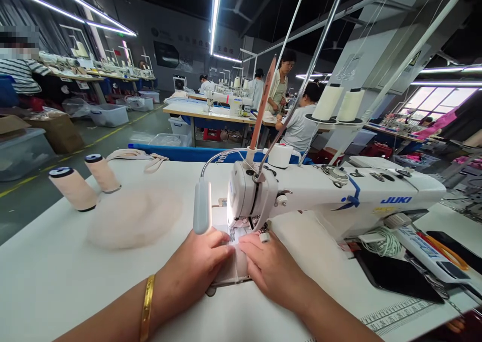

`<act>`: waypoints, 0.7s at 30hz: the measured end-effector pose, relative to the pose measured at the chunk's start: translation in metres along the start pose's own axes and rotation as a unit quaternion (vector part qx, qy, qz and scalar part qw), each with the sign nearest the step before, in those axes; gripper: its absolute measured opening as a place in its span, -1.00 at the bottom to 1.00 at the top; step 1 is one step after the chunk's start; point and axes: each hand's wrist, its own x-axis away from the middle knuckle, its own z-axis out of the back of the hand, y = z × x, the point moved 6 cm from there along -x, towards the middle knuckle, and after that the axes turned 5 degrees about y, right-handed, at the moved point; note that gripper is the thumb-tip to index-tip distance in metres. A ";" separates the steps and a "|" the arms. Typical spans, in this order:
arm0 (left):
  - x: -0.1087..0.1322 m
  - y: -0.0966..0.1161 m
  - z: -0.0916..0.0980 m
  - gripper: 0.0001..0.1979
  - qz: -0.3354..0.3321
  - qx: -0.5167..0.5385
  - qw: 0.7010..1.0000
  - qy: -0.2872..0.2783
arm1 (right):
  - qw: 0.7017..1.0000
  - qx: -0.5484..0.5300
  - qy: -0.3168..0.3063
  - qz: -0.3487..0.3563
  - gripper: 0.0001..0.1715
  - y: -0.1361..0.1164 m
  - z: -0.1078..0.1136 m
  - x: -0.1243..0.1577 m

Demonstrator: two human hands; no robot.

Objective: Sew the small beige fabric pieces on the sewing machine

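My left hand (201,259) and right hand (274,266) rested on pale cloth (238,267) at the white sewing machine (316,196), with a small lit lamp (202,209) near my left fingers.

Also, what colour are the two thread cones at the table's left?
Both thread cones are pale peach; the head view shows it.

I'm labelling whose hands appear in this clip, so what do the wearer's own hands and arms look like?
Both the left hand and right hand are ungloved. A flat, shiny gold-coloured bracelet circles the left wrist; the right wrist has none. No sleeve shows on either forearm.
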 end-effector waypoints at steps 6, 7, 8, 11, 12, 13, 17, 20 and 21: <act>0.005 0.030 0.009 -0.68 -0.039 0.075 0.996 0.015 | 0.998 -0.020 -0.030 0.054 -0.67 -0.011 0.007 0.003; 0.004 0.032 0.009 -0.68 -0.041 0.074 0.996 0.010 | 0.997 -0.025 -0.040 0.061 -0.68 -0.013 0.008 0.004; 0.004 0.033 0.009 -0.68 -0.045 0.070 0.997 0.006 | 0.996 -0.029 -0.047 0.064 -0.70 -0.014 0.009 0.004; 0.002 0.032 0.009 -0.67 -0.052 0.047 0.997 0.008 | 0.997 -0.039 -0.046 0.057 -0.74 -0.015 0.010 0.003; 0.002 0.031 0.009 -0.67 -0.054 0.040 0.998 0.012 | 0.997 -0.041 -0.042 0.054 -0.75 -0.014 0.010 0.003; 0.001 0.029 0.009 -0.67 -0.055 0.035 0.998 0.015 | 0.997 -0.042 -0.040 0.052 -0.76 -0.014 0.010 0.003; 0.002 0.025 0.008 -0.67 -0.059 0.014 0.998 0.018 | 0.997 -0.040 -0.036 0.050 -0.80 -0.013 0.008 0.002; 0.004 0.023 0.005 -0.69 -0.049 -0.001 0.999 0.012 | 0.998 -0.028 -0.037 0.046 -0.82 -0.012 0.005 0.002; 0.004 0.022 0.004 -0.70 -0.042 -0.004 0.999 0.010 | 0.998 -0.022 -0.037 0.043 -0.82 -0.011 0.004 0.003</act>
